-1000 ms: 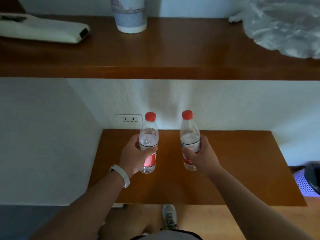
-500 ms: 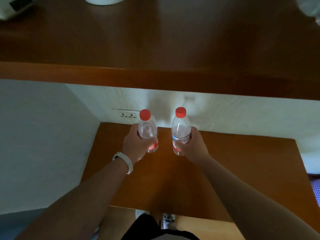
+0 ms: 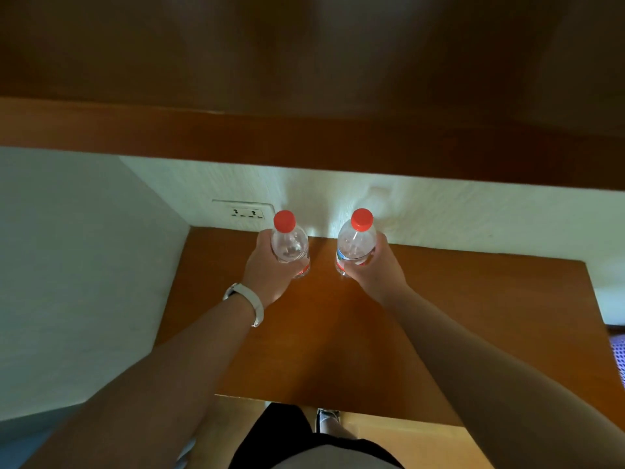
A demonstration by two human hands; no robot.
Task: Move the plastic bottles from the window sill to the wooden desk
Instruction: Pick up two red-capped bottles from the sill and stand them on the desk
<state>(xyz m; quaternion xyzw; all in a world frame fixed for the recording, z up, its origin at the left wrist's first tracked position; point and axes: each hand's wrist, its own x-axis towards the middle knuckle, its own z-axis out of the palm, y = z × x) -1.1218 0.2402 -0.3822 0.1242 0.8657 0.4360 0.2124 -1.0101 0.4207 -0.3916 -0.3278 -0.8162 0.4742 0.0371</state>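
Note:
Two clear plastic bottles with red caps stand upright side by side at the back of the wooden desk, close to the white wall. My left hand is wrapped around the left bottle. My right hand is wrapped around the right bottle. Both bottle bases are at or just above the desk top; my fingers hide whether they touch it. A white band sits on my left wrist.
A wooden window sill juts out above the desk, over my hands. A wall socket sits just left of the left bottle. A white side wall bounds the desk on the left. A purple basket edge shows far right.
Both hands have carried the bottles forward and down to the back of the desk. My view has tilted down, so the items on the sill have left the frame.

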